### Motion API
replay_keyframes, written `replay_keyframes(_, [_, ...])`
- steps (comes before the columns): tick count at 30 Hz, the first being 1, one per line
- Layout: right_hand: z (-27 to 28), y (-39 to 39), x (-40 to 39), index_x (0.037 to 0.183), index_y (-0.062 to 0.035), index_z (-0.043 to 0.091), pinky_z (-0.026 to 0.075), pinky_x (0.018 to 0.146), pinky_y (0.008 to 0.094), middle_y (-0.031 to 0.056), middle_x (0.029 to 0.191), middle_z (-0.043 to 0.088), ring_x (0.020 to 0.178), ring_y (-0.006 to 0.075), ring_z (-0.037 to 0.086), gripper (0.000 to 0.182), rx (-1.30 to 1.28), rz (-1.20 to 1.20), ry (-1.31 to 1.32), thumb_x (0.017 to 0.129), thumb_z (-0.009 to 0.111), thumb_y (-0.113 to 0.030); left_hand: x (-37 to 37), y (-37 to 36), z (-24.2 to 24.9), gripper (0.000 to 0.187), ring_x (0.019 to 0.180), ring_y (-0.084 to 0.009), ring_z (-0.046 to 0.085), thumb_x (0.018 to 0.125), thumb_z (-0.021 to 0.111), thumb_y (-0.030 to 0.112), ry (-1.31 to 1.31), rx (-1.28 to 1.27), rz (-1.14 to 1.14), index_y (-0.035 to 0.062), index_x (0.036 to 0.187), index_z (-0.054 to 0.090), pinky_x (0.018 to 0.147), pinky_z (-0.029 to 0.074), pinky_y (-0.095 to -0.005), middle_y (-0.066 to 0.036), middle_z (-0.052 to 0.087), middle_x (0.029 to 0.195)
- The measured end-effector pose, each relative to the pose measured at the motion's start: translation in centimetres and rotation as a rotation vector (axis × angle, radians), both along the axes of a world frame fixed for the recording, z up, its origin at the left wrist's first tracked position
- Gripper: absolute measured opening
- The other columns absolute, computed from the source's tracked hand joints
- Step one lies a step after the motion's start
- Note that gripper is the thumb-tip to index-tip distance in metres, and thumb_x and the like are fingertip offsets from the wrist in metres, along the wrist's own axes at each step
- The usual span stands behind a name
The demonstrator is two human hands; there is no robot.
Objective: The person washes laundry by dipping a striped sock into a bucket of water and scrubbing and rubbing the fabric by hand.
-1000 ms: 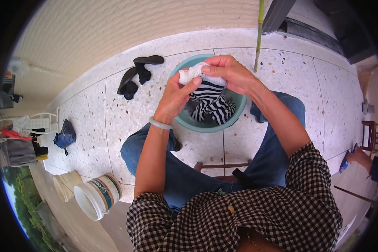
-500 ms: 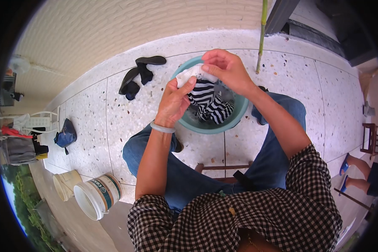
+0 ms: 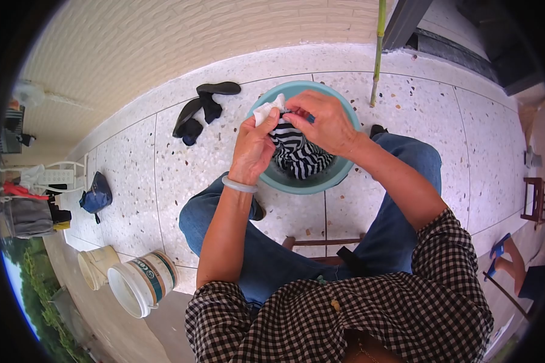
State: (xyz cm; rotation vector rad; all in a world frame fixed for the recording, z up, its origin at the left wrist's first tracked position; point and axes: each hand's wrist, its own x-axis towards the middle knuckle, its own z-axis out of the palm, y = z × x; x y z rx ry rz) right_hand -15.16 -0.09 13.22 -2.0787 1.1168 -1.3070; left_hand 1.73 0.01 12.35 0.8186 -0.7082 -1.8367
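Observation:
A black-and-white striped garment (image 3: pixel 301 158) with a white section hangs down into a light blue-green basin (image 3: pixel 306 189) between my knees. My left hand (image 3: pixel 252 148), with a pale bangle on the wrist, pinches the white part above the basin's left side, thumb on top. My right hand (image 3: pixel 328 124) is beside it over the basin, with thumb and fingers closed on a dark edge of the same garment. The lower part of the garment lies in the basin, and my right hand hides some of the cloth.
Black shoes (image 3: pixel 219 88) with dark cloth in or beside them lie left of the basin. Two buckets (image 3: pixel 157 278) and a blue bag (image 3: pixel 95 195) are farther left. A green stick (image 3: pixel 377 57) leans at the upper right. At the right edge are another person's legs (image 3: pixel 512 260).
My right hand has moved down and left, from the white part to a dark edge of the garment. The white part now bunches above my left thumb. The other person's legs have shifted.

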Motion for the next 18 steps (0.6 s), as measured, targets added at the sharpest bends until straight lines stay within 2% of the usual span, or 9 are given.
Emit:
replay_keyframes(6, [-0.3, -0.1, 0.2, 0.081, 0.0001, 0.060, 0.047, 0.058, 0.0380, 0.0145, 0.073, 0.058, 0.064, 0.0317, 0.058, 0.010, -0.052, 0.011, 0.000, 0.073, 0.064, -0.001, -0.1, 0.1, 0.0, 0.021, 0.093, -0.0160, 0.062, 0.089, 0.060, 0.013, -0.032, -0.025, 0.022, 0.0008, 0.106, 0.060, 0.082, 0.049, -0.0308, -0.008, 0.065, 0.101])
replay_keyframes(9, [-0.5, -0.4, 0.2, 0.079, 0.0000, 0.061, 0.048, 0.057, 0.0348, 0.0143, 0.070, 0.059, 0.061, 0.0280, 0.059, 0.008, -0.080, -0.019, 0.019, 0.072, 0.064, 0.000, -0.2, 0.0, -0.3, 0.021, 0.093, -0.0156, 0.062, 0.089, 0.060, 0.013, -0.043, -0.022, 0.028, 0.0010, 0.106, 0.059, 0.082, 0.049, -0.0306, -0.008, 0.065, 0.101])
replay_keyframes(15, [-1.3, -0.6, 0.1, 0.080, 0.0013, 0.063, 0.049, 0.058, 0.0225, 0.0047, 0.069, 0.064, 0.065, 0.0069, 0.061, 0.006, 0.444, 0.052, -0.401, 0.076, 0.064, -0.002, 0.0, -0.1, -0.2, 0.022, 0.090, -0.0160, 0.063, 0.090, 0.059, 0.013, -0.013, 0.045, 0.002, -0.0007, 0.108, 0.059, 0.078, 0.051, -0.0301, -0.008, 0.065, 0.101])
replay_keyframes(18, [-1.2, -1.4, -0.7, 0.088, 0.0036, 0.062, 0.051, 0.059, 0.0221, 0.0030, 0.080, 0.064, 0.067, 0.0072, 0.060, 0.006, 0.441, 0.007, -0.388, 0.083, 0.061, 0.000, 0.1, -0.1, -0.3, 0.022, 0.088, -0.0163, 0.064, 0.090, 0.059, 0.012, -0.002, 0.062, 0.006, -0.0013, 0.108, 0.059, 0.076, 0.052, -0.0297, -0.009, 0.065, 0.100])
